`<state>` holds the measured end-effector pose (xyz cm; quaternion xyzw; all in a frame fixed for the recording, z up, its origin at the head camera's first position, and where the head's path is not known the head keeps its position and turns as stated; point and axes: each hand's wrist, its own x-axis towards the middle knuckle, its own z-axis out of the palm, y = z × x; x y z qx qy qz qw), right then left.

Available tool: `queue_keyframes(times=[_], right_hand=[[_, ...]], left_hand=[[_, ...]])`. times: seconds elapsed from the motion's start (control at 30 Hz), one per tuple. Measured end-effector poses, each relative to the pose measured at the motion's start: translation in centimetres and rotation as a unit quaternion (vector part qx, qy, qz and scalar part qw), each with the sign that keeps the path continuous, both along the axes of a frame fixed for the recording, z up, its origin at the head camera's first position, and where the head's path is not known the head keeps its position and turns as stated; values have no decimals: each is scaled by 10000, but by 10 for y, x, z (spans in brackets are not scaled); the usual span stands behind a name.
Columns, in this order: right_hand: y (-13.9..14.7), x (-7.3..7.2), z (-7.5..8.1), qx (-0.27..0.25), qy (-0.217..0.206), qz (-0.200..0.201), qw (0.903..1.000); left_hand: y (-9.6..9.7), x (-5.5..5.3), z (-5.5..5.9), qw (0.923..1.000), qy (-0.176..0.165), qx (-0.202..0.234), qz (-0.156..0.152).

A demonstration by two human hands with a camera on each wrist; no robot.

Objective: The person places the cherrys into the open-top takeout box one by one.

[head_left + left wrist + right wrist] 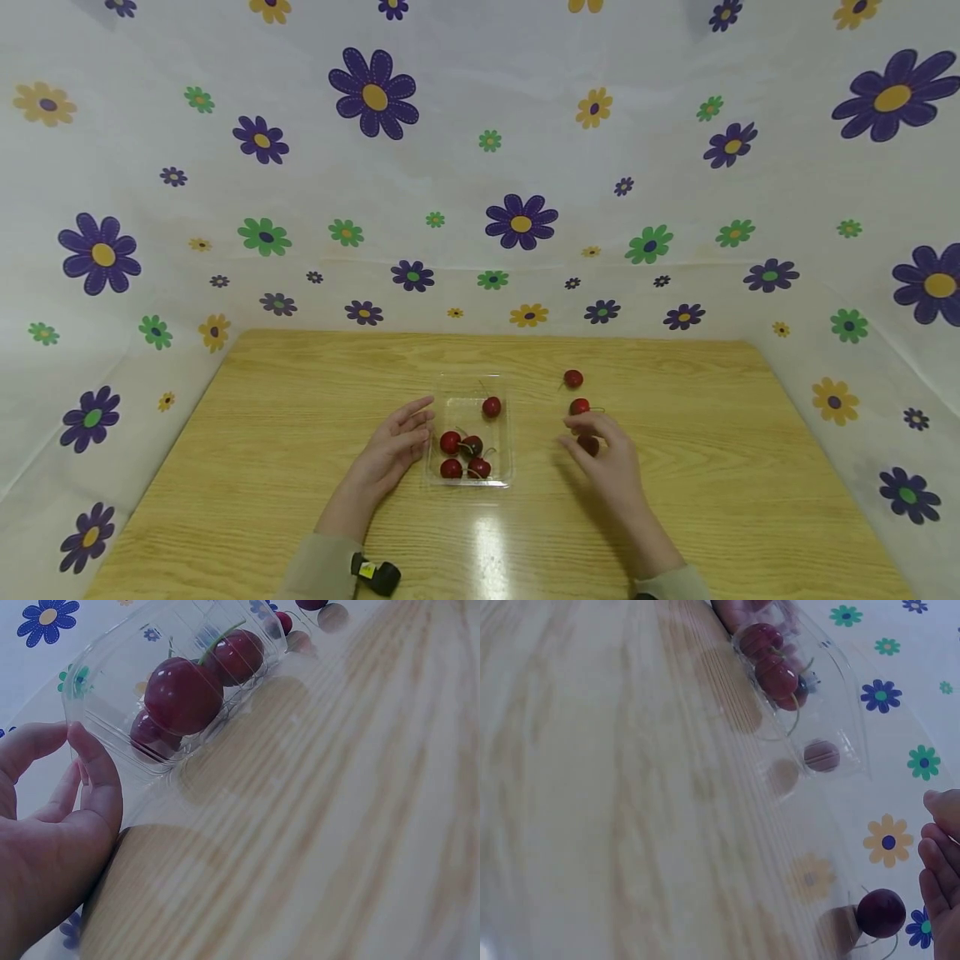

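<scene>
We count five cherries (450,442) inside the clear tray (463,417); three outer cherries (573,379) lie to its right, so over half seem done. Left hand (392,450) spread along the tray's left side; right hand (611,467) parted around the nearest outer cherry, no pinch visible.

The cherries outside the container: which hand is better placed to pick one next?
Probably the right hand: it is close to the loose cherries, while the left hand is across the container from them.
</scene>
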<state>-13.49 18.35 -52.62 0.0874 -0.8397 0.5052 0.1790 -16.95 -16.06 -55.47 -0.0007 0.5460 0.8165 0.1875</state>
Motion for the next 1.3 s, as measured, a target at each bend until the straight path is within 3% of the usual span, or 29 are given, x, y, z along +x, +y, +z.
queue_keyframes(times=[0.53,0.87,1.3], right_hand=[[20,5,-2,-122,167,-166,9996],[34,8,-3,140,-392,-354,9985],[44,7,-12,-57,-887,-305,9956]], left_hand=[[0,0,0,10000,46,-25,-25],[-1,1,0,9999,93,-4,-44],[0,1,0,10000,56,7,-25]])
